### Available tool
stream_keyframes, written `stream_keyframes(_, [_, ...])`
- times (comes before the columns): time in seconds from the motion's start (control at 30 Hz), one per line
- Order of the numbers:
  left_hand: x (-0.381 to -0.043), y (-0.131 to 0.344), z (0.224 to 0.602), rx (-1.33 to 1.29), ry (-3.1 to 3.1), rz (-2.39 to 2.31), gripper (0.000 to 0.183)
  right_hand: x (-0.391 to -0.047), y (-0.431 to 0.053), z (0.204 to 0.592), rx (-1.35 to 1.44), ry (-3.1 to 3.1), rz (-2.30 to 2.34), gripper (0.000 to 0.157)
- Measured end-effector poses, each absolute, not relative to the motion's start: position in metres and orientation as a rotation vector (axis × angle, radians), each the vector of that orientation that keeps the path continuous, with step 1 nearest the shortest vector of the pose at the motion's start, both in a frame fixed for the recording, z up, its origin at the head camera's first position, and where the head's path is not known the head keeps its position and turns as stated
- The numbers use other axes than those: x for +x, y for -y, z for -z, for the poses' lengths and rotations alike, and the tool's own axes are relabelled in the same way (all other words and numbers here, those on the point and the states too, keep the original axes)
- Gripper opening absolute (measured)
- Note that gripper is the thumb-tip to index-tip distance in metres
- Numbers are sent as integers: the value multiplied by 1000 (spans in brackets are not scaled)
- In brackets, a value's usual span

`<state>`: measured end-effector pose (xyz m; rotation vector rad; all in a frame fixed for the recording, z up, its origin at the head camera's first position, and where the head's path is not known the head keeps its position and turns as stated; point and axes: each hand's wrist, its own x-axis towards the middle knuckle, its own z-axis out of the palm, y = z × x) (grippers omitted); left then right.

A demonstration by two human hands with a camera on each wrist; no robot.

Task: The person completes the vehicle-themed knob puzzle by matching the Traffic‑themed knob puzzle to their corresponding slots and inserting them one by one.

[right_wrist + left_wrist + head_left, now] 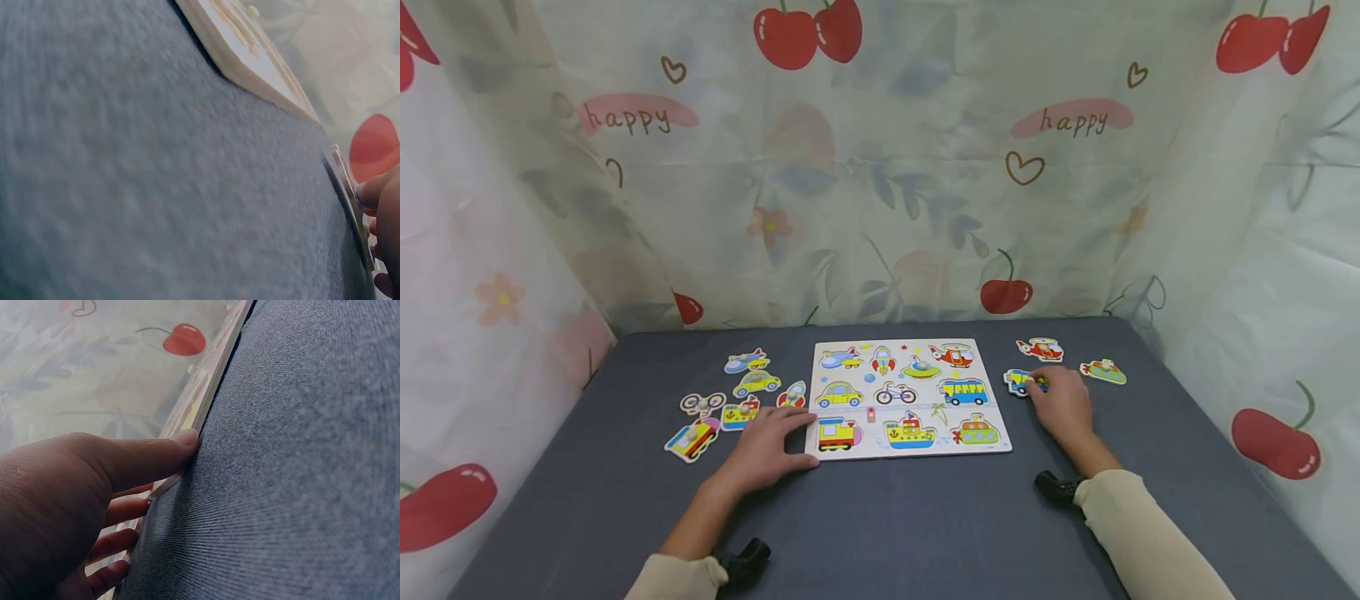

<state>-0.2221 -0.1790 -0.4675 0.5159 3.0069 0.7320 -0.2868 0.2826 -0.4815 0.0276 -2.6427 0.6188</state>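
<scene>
A white wooden puzzle board (880,414) with pictures of vehicles lies mid-table. My left hand (765,447) holds its near left corner, thumb (156,455) against the front edge and fingers along the left side. To the right of the board, my right hand (1063,404) pinches a blue and yellow bus puzzle piece (1017,382), which is partly covered by the fingers. From the right wrist view, the piece (351,197) shows edge-on, with the thumb (375,187) against its upper face. A UFO piece (921,367) with a small knob sits on the board.
Right of the board lie a helicopter piece (1040,349) and a submarine piece (1103,372). On the left are a plane (747,361), car (756,383), rocket (792,395), bicycle (702,404), ship (739,413) and train piece (692,440). Patterned curtains (880,208) enclose the grey table (887,525).
</scene>
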Motion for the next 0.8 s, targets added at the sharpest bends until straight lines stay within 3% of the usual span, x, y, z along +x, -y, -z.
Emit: stream_keyframes(0.8, [-222,179,468,503,-3013,-711,66,-283,-241,479,43,2708,-714,23])
